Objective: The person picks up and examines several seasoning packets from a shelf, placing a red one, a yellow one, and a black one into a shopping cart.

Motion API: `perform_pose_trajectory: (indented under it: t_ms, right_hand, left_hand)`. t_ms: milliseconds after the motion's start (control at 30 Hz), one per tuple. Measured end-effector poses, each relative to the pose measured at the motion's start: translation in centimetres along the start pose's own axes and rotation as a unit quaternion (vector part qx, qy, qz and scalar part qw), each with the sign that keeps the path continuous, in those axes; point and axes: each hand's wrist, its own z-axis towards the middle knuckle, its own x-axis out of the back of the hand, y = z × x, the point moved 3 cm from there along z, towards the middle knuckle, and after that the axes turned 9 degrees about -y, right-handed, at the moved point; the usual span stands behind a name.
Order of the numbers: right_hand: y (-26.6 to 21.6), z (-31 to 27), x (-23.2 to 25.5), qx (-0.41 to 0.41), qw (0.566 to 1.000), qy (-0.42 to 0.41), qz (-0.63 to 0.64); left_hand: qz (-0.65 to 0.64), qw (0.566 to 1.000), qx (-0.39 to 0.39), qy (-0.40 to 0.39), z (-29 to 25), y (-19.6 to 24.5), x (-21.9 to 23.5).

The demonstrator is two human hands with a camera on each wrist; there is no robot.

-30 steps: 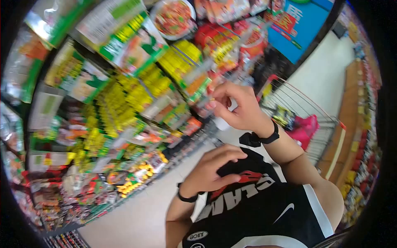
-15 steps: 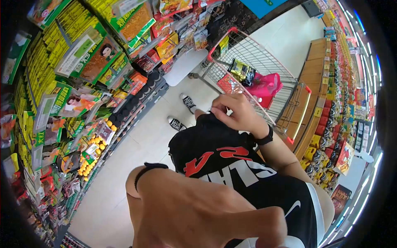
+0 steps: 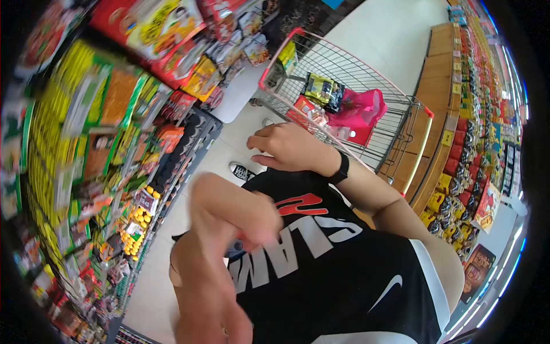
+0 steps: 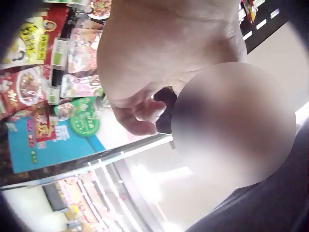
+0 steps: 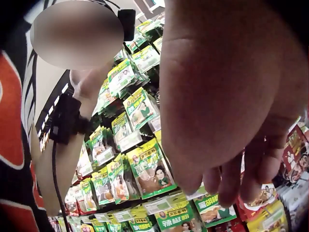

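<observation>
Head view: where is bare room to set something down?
In the cart, mesh shows bare between the pink bag and the handle; floor between the shelves and the sneaker. Packets crowd the cart's far end.

The black shirt [image 3: 332,304] bears "SLA" and a Nike swoosh [image 3: 385,293]; a green packet [image 5: 179,221] reads "辣椒".

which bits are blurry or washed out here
Head view: left hand and packets at left smeared, corners black; left wrist view: pale background below the hand washed out, blurred disc beside it; right wrist view: right hand shadowed, second disc upper left.
</observation>
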Motion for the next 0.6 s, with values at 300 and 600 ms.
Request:
perform_pose_trajectory:
  t_ms: [300,600]
  right_hand:
    - [17.8,-3.4,-0.1,-0.189,0.976,-0.101,0.030]
    - [48.8,-15.3,-19.5,-0.369,0.784,0.130,0.482]
  left_hand:
    - [0.194,0.919,0.324,0.116,3.5,-15.2,5.4]
    - [0.283,0.878,0.385,-0.005,11.2,-21.3,6.9]
